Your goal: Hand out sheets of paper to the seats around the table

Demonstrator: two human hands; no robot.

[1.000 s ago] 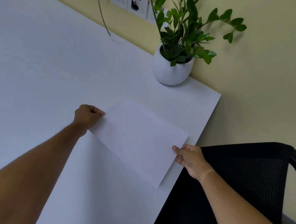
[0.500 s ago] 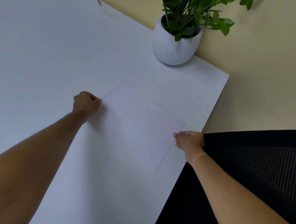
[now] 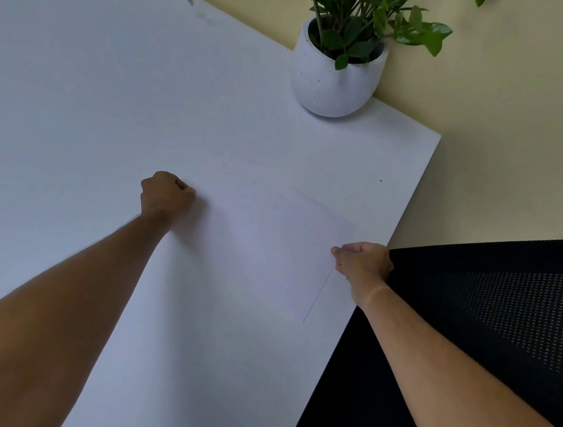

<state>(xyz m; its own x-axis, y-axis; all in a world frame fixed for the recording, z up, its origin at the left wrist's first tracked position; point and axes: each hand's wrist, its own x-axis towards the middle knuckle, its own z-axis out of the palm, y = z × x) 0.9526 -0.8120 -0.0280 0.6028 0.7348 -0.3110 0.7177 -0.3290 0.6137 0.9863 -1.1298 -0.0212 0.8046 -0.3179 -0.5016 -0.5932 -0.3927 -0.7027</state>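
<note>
At frame centre, a sheet of paper was laid flat on the desk, pinched by the left hand and right hand at opposite edges.

A second ago you held the sheet of paper lifted and tilted above the table, near its right edge; now it lies flat on the surface beside that edge. Your right hand, then spread under the sheet's right side, has curled at its right edge. Your left hand has kept to the left corner. Your head has tipped down, so the wall sockets have left the view.
</note>
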